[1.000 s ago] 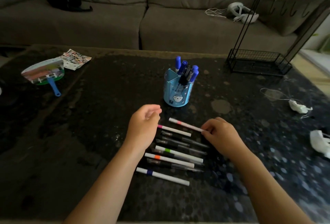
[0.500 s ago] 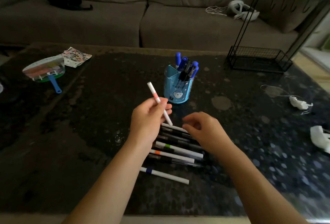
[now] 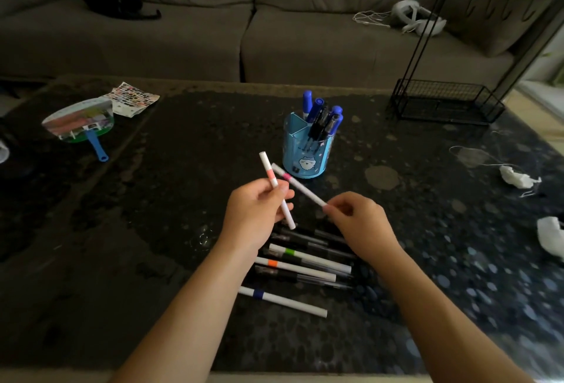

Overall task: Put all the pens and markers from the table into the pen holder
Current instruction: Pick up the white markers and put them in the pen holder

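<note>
A blue pen holder stands mid-table with several blue and black pens in it. My left hand grips a white marker with a salmon band, tilted up to the left. My right hand pinches the end of a white marker with a pink band, which points up-left toward the holder. Both markers are lifted off the table and cross close to each other. Under my hands lie several more pens: black ones, a green-banded marker, an orange-banded one and a blue-banded one.
A hand fan and a sticker sheet lie at the table's far left. A black wire rack stands at the far right. White crumpled items sit at the right edge. A sofa runs behind the table.
My left hand picked up the salmon-banded marker and holds it raised. My right hand then lifted the pink-banded marker from the pile toward the holder.
</note>
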